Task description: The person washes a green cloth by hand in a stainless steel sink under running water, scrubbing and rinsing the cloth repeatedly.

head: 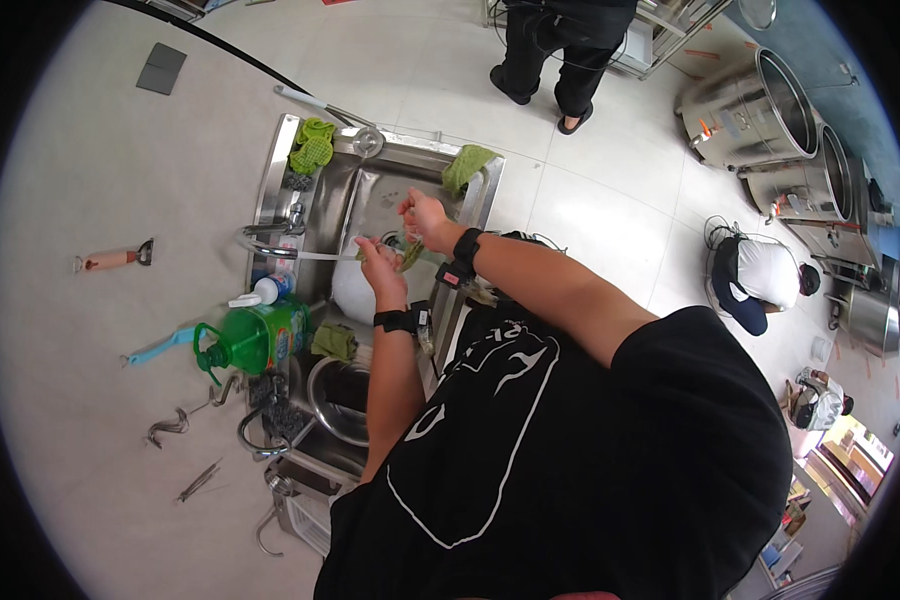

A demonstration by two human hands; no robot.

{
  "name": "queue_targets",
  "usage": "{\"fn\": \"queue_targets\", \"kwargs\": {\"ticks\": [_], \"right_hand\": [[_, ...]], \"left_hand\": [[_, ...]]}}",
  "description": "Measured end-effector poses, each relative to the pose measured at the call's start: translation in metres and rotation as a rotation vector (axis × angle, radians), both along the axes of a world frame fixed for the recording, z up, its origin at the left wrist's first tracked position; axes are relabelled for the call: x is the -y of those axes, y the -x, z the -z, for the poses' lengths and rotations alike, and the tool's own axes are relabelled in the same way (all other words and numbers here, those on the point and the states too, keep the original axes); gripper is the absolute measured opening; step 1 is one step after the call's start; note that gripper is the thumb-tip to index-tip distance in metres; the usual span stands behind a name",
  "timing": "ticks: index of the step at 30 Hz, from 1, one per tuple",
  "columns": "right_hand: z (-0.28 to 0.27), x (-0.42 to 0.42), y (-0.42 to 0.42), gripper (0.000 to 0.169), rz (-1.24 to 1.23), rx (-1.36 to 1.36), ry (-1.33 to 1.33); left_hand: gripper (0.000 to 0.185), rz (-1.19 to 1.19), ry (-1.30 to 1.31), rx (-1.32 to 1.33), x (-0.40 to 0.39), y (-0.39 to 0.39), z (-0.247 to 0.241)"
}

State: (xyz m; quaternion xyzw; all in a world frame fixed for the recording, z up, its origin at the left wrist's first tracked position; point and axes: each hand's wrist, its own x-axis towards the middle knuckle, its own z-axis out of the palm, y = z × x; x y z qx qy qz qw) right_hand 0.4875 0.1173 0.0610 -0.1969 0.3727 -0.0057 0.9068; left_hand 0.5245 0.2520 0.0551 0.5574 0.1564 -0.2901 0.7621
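My left hand (382, 268) is over the stainless steel sink (330, 210), closed on a wet green cloth (412, 256). My right hand (424, 219) is just beyond it with curled fingers, at the cloth's other end; its grip is partly hidden. From the curved chrome faucet (266, 244), a stream of water (326, 256) runs towards my left hand. Below the hands, a white rounded thing (354, 292) lies in the basin; I cannot tell whether it is a bowl or a bag. Both wrists wear black straps with small devices.
A green detergent jug (251, 337) and a white-and-blue bottle (274, 287) stand by the faucet. Green cloths (466, 166) drape the rim. A metal bowl (337, 397) sits in the adjoining basin. A person in black trousers (562, 52) stands behind the sink's far end; others crouch near steel vats (742, 112).
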Motion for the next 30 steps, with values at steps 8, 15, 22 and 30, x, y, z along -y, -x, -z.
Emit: {"fn": "queue_targets", "kwargs": {"ticks": [8, 15, 22, 30], "right_hand": [[-0.004, -0.017, 0.0, 0.031, -0.056, 0.265, 0.064], [-0.002, -0.011, 0.011, 0.027, -0.031, 0.249, 0.125], [0.001, 0.012, 0.011, 0.027, -0.026, 0.304, 0.283], [-0.008, 0.035, 0.019, 0.017, 0.115, 0.105, 0.165]], "left_hand": [[0.07, 0.215, 0.186, 0.03, 0.008, 0.01, 0.011], [0.051, 0.596, -0.135, 0.302, 0.008, 0.018, 0.002], [0.022, 0.743, -0.319, 0.406, 0.009, 0.01, 0.007], [0.032, 0.867, -0.491, 0.615, 0.023, 0.03, 0.023]]}}
